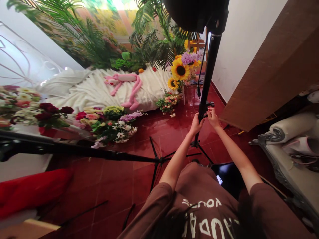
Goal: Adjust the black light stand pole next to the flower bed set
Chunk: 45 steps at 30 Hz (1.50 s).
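A black light stand (209,71) rises in front of me, with a dark lamp head (186,11) at its top and tripod legs on the floor. Low on its pole, my left hand (196,124) is wrapped round the tube. Just to the right, my right hand (212,118) has its fingers pressed together at a small black clamp knob (210,104) on the pole. The pole stands slightly tilted in view. A black cable (198,89) hangs beside it.
Another black stand (74,151) crosses the left side. Flower bunches (119,127) and sunflowers (179,70) edge a white draped bed (152,86) with a pink plush toy (126,78). A brown board (261,69) and a cream sofa (296,166) are at the right.
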Motion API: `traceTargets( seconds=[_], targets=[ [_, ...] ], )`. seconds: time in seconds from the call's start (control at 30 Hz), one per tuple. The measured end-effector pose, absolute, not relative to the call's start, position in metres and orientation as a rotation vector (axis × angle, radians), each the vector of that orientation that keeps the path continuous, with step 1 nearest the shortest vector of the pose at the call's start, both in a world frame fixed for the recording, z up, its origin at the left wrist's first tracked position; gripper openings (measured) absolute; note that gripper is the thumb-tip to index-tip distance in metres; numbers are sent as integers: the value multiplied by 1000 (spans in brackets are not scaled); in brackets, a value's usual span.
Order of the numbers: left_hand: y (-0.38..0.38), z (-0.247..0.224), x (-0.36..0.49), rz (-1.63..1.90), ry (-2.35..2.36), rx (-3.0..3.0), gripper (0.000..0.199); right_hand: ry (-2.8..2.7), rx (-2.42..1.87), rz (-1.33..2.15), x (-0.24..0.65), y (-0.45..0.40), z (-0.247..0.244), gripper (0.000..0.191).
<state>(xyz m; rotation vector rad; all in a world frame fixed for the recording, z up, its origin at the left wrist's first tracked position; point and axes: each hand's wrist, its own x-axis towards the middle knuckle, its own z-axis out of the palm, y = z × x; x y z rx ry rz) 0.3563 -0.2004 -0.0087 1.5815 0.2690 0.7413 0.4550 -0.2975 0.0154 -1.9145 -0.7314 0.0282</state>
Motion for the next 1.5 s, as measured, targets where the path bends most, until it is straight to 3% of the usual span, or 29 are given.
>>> traceTargets(
  seconds=[0.6,0.83,1.0,1.23,1.5],
  targets=[
    [-202,-11,358,671,282,1658,43,-565,-2530,392,465,-274,62,31],
    [-201,-16,359,679,278,1683,45,-353,-2560,593,474,-263,64,28],
    [-200,-20,358,699,268,1750,46,-87,-2601,542,477,-255,68,30],
    [-203,-20,353,735,377,1946,55,-340,-2229,343,464,-280,43,21],
    [-202,-18,352,735,362,2001,55,-563,-1714,410,450,-320,5,59]
  ],
)
